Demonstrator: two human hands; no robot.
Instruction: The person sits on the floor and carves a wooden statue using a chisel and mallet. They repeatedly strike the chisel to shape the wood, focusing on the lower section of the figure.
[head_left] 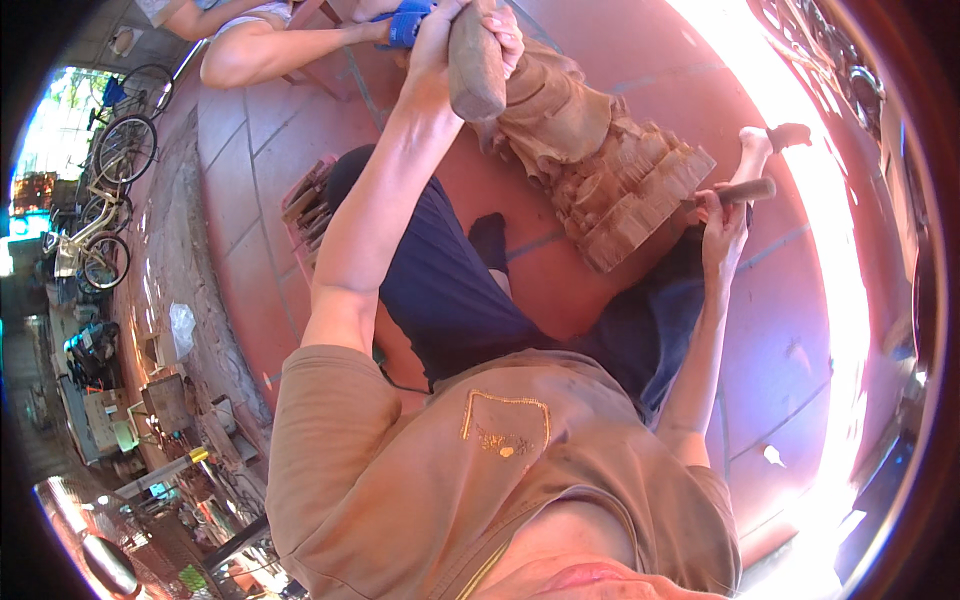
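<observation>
My left hand [435, 40] is raised at the top, closed round a wooden mallet [476, 75] whose block-shaped head points back toward me. Its handle is mostly hidden. On the right, the fingers of my right hand [725, 235] grip a chisel [748, 190] by its wooden handle. The thin blade points left to the base end of a brown wood carving [630, 185]; whether it touches the wood I cannot tell. Folds and rough stepped cuts cover the carving, which lies slanting across the floor before me. The mallet head overlaps its far end.
Another person's arm [290, 55] and a blue glove or wrap [408, 22] are close beside the mallet. Left of my knee stands a pink basket [300, 225] of wooden-handled tools. Bicycles [125, 150] and a fan [85, 530] line the left side. Strong sunlight falls on the right.
</observation>
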